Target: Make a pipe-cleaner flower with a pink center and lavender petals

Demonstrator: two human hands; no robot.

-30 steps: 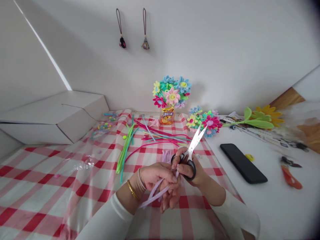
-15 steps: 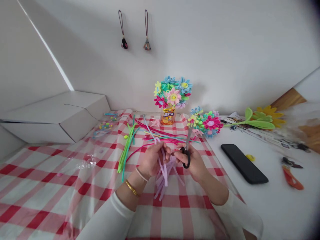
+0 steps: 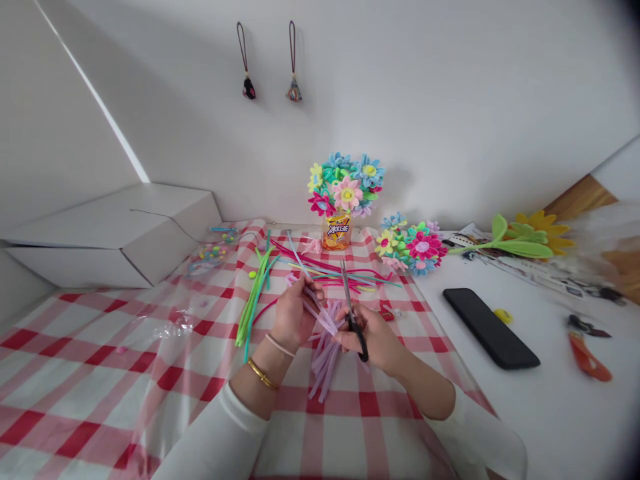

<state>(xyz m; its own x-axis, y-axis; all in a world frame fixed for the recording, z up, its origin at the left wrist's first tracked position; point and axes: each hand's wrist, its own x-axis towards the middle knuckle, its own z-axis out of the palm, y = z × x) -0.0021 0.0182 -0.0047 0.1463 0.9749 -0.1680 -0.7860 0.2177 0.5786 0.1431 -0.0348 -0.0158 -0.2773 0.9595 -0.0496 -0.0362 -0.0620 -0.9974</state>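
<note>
My left hand (image 3: 296,312) is closed around several lilac pipe cleaners (image 3: 320,316), whose free ends point toward my right hand. Black-handled scissors (image 3: 357,333) rest in my right hand (image 3: 376,339), blades pointing up and away from me. The fingertips of that same hand touch the ends of the held lilac strands. Beneath both hands, a loose bunch of lilac pipe cleaners (image 3: 324,373) lies on the checked cloth. A small red object (image 3: 386,312) sits just beyond my right hand; I cannot make out its kind.
Green pipe cleaners (image 3: 250,307) lie left of my hands, pink ones (image 3: 300,257) behind. A bottle-like vase of fuzzy flowers (image 3: 337,232) stands at the back, with a second bouquet (image 3: 415,245) to its right. A black phone (image 3: 490,328) and a white box (image 3: 110,233) flank the cloth.
My right hand has shifted left and slightly down, bringing the scissors with it, and now meets the lilac strands. My left hand has moved a little left, its strands now slanting rightward.
</note>
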